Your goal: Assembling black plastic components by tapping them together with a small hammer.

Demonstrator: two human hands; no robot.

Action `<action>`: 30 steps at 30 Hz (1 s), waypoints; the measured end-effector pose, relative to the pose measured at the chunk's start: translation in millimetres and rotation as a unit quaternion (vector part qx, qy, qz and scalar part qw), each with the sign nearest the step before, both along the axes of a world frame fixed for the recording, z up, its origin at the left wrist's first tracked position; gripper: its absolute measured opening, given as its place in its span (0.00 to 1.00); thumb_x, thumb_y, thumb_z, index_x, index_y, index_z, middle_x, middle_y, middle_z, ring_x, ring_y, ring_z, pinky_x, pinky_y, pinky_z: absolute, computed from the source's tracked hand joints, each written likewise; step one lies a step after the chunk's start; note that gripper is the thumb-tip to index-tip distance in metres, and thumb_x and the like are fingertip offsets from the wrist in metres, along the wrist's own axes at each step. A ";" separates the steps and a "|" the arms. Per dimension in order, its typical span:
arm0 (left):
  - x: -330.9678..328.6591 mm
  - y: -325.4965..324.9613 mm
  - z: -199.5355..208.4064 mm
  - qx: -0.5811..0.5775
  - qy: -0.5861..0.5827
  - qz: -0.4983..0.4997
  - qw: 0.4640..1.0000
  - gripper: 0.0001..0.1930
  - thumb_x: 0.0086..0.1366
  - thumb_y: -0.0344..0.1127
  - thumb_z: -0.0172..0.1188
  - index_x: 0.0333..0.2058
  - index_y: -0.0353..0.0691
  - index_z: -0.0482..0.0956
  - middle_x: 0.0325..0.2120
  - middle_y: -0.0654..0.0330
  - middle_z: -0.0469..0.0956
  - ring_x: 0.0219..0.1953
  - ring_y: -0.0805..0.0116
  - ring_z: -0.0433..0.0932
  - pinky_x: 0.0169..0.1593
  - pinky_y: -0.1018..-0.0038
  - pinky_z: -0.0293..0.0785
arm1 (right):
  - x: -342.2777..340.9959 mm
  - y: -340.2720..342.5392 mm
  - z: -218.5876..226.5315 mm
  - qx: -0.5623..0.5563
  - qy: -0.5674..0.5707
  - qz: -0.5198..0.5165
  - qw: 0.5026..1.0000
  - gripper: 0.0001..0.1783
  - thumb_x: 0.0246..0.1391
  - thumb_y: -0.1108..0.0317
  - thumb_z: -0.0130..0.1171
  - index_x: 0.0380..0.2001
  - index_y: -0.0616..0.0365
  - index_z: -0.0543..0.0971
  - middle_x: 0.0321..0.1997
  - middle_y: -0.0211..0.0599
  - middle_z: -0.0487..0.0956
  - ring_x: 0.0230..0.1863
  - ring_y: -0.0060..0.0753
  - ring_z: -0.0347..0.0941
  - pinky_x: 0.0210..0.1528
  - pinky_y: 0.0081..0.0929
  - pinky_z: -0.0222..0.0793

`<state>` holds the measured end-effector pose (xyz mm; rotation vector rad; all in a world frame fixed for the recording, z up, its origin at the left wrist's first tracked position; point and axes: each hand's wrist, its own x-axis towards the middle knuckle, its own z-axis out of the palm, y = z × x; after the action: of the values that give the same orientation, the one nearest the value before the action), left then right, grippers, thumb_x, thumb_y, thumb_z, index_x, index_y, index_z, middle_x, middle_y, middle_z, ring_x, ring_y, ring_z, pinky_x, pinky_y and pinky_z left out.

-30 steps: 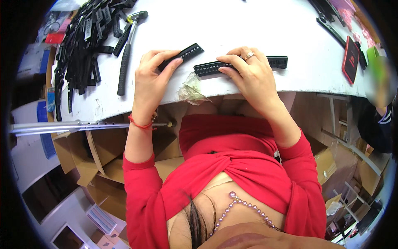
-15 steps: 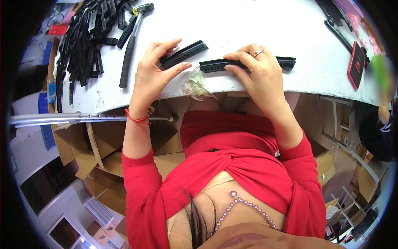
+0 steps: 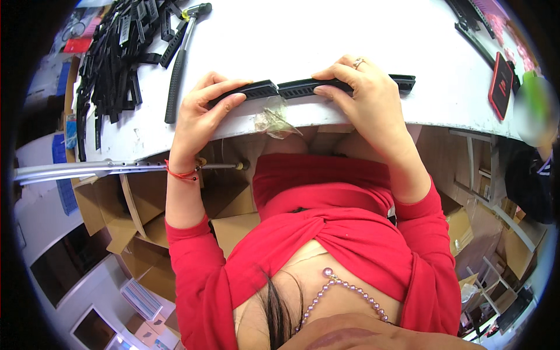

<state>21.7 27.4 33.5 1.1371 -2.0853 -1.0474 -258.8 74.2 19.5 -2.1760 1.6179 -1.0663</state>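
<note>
Since the earlier frame, the short black slotted strip (image 3: 261,90) has swung down nearly level, and the left hand (image 3: 204,114), loose around it then, now pinches it between thumb and fingers. Its inner end meets, or almost meets, the longer black slotted strip (image 3: 297,88); at this angle I can't tell whether they touch. The right hand (image 3: 367,96) grips that longer strip, thumb on the near side. Both strips are near the front of the table (image 3: 350,35).

A slight tilt of either wrist could set the ends out of line, and the crumpled clear plastic (image 3: 272,119) just below the meeting point might snag. It sits at the front edge, so a brush could knock it off. Room to move lies mostly beyond the strips, between the hammer (image 3: 177,81) on the left and the red phone (image 3: 500,86) on the right.
</note>
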 end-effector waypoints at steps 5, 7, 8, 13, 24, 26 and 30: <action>-2.5 -0.3 -0.9 -0.003 0.005 -0.009 1.000 0.14 0.62 0.26 0.64 0.47 0.36 0.83 0.32 0.64 0.72 0.36 0.75 0.70 0.41 0.81 0.67 | 2.2 -0.7 -2.4 -0.007 0.009 -0.007 1.000 0.08 0.46 0.62 0.68 0.32 0.47 0.84 0.32 0.26 0.79 0.38 0.34 0.76 0.38 0.33 0.74; -1.3 -1.8 -1.9 -0.003 0.009 -0.005 1.000 0.14 0.63 0.26 0.63 0.47 0.36 0.83 0.32 0.63 0.72 0.36 0.75 0.70 0.40 0.81 0.67 | 4.9 -2.1 -4.1 -0.016 -0.002 -0.012 1.000 0.08 0.47 0.62 0.68 0.32 0.47 0.84 0.32 0.26 0.79 0.38 0.33 0.76 0.38 0.32 0.74; -0.3 -3.3 -2.3 -0.003 0.008 -0.005 1.000 0.14 0.63 0.26 0.63 0.47 0.36 0.83 0.32 0.63 0.72 0.36 0.75 0.70 0.40 0.81 0.67 | 6.6 -3.9 -3.8 -0.016 -0.003 -0.012 1.000 0.08 0.47 0.62 0.68 0.32 0.47 0.84 0.32 0.26 0.79 0.38 0.33 0.76 0.38 0.32 0.74; 3.6 -12.1 -1.6 -0.025 -0.021 -0.001 0.999 0.14 0.62 0.25 0.63 0.48 0.40 0.84 0.30 0.65 0.70 0.33 0.77 0.70 0.37 0.82 0.67 | 10.1 -11.3 0.0 0.009 0.003 0.005 1.000 0.09 0.48 0.61 0.67 0.32 0.50 0.84 0.33 0.29 0.79 0.40 0.36 0.77 0.40 0.33 0.74; 13.6 -11.6 4.4 -0.167 -0.140 -0.022 0.976 0.16 0.62 0.29 0.65 0.50 0.40 0.83 0.40 0.59 0.74 0.43 0.69 0.73 0.46 0.76 0.69 | 53.1 -34.2 -1.4 0.098 -0.029 0.076 0.992 0.13 0.50 0.60 0.66 0.36 0.56 0.84 0.37 0.39 0.80 0.42 0.44 0.77 0.46 0.36 0.72; 25.2 -18.7 3.4 -0.188 -0.109 0.016 0.976 0.21 0.62 0.35 0.66 0.53 0.37 0.78 0.52 0.54 0.74 0.54 0.61 0.72 0.55 0.71 0.68 | 51.8 -34.8 -1.0 0.097 -0.024 0.079 0.992 0.13 0.51 0.61 0.66 0.36 0.56 0.84 0.37 0.39 0.80 0.42 0.44 0.77 0.46 0.36 0.72; 67.2 -31.6 0.0 -0.205 -0.289 0.260 0.898 0.26 0.60 0.47 0.69 0.48 0.33 0.76 0.40 0.51 0.76 0.42 0.62 0.75 0.46 0.67 0.72 | 54.3 -32.8 -0.9 0.093 -0.019 0.085 0.992 0.14 0.51 0.60 0.66 0.37 0.57 0.83 0.38 0.41 0.79 0.42 0.45 0.77 0.46 0.36 0.72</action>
<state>88.9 -4.2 33.4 1.7752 -2.0701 0.0038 -204.4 41.4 18.6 -2.1133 1.4238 -0.8664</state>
